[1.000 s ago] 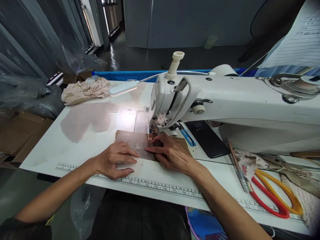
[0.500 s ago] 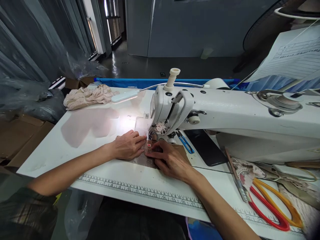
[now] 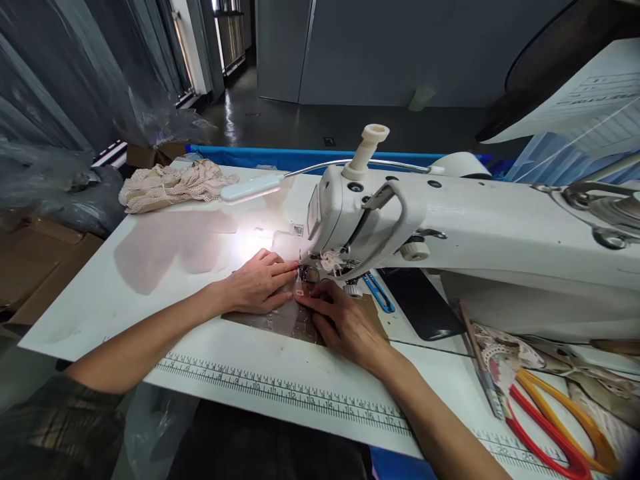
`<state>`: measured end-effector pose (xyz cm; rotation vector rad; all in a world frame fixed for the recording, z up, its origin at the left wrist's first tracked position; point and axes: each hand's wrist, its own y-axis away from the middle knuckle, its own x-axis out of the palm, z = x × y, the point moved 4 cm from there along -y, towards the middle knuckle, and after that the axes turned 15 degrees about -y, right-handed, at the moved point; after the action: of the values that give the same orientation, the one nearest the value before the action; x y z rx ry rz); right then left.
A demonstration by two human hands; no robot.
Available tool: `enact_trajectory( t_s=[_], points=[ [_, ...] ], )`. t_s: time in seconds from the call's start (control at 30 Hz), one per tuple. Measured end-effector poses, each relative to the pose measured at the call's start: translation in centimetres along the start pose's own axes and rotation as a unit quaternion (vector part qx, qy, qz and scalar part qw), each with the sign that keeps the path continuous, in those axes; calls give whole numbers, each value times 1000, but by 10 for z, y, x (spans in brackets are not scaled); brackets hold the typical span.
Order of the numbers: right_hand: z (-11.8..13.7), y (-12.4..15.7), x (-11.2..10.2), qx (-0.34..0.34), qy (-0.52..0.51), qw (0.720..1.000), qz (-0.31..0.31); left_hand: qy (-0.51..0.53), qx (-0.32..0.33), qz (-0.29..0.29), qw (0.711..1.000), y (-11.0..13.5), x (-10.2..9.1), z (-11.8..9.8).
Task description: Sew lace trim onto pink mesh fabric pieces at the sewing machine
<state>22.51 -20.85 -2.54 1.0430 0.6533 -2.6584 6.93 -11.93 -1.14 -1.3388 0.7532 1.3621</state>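
Observation:
A white sewing machine (image 3: 333, 207) stands over a thin, pale sheer fabric (image 3: 285, 241), and part of the fabric extends behind the needle area. My left hand (image 3: 263, 283) lies flat on the fabric just left of the presser foot (image 3: 306, 272), fingers stretched out and holding nothing. To the right of the foot, my right hand (image 3: 345, 323) rests with its index finger extended onto the fabric near a small red-and-white mark (image 3: 299, 293). Its other fingers are partly bent and spread apart. A brown, shiny surface (image 3: 310, 331) shows under both hands.
Blue thread snips (image 3: 379, 293) and a black phone (image 3: 423, 303) lie beneath the machine arm. Red-and-yellow-handled scissors (image 3: 550, 427) sit at the right. Bundled lace (image 3: 175, 187) is at the back left, below a lit lamp (image 3: 253, 189). A printed ruler (image 3: 280, 390) runs along the front edge.
The view has shifted slightly, so the machine appears further right. The small red-and-white mark sits closer to the presser foot. Both hands stay on the fabric.

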Motion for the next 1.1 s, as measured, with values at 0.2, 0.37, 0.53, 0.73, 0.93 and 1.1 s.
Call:
enact_trajectory(
  t_s=[0.2, 0.37, 0.53, 0.73, 0.93, 1.1],
  points=[
    [-2, 1, 1, -7, -2, 1000, 0, 13, 3, -22, 1000, 1, 4, 1],
    [-4, 2, 2, -6, 1, 1000, -2, 17, 1, -20, 1000, 2, 6, 1],
    [-4, 1, 1, 3, 1, 1000, -4, -3, -3, 3, 1000, 0, 5, -2],
    [-4, 0, -1, 5, -18, 1000, -2, -46, -3, 8, 999, -2, 4, -6],
    [-6, 0, 0, 24, -25, 999, 12, -62, 1, 1, 998, -1, 5, -7],
    [-8, 1, 0, 27, -18, 999, 11, -53, -6, 0, 999, -3, 4, -7]
  ],
)
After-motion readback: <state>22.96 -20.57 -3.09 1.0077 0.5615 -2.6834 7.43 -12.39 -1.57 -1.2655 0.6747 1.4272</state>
